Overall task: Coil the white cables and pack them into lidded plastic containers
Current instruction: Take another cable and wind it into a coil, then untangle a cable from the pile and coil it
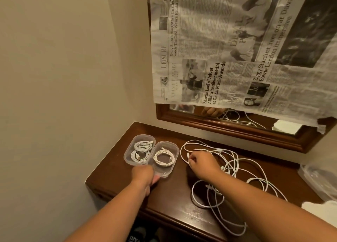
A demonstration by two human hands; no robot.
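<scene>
From my seat the dark polished wooden tabletop (173, 201) sits in a corner. A plain wall (63, 77) closes its 9 o'clock side, and a wood-framed mirror (228, 130) stands along 12 o'clock, mostly covered by a crinkled sheet of newspaper (228, 50). At 3 o'clock more clear plastic containers (319, 179) crowd the edge. Something white and soft (317, 209) lies just below them; I cannot tell what it is.

Two clear, round-cornered tubs lie touching side by side at about 10 o'clock on the top, both without lids. The left tub (129, 148) holds two coils of white cable (142, 151), and the right tub (161, 170) holds one cream-white coil (163, 158).

My left hand (145, 176) is at their near ends, its thumb against the right tub's near corner and its fingers curled out of sight, apparently gripping that tub. My right hand (202, 164) is at the tabletop's centre, fingers drawn in tight, pinching a strand of the loose cables (228, 166).

That thin, braided-looking tangle sprawls from centre toward 4 o'clock, with loops hanging past the near edge. Bare wood shows between the tubs and the tangle, and near the front edge at 7 o'clock.
</scene>
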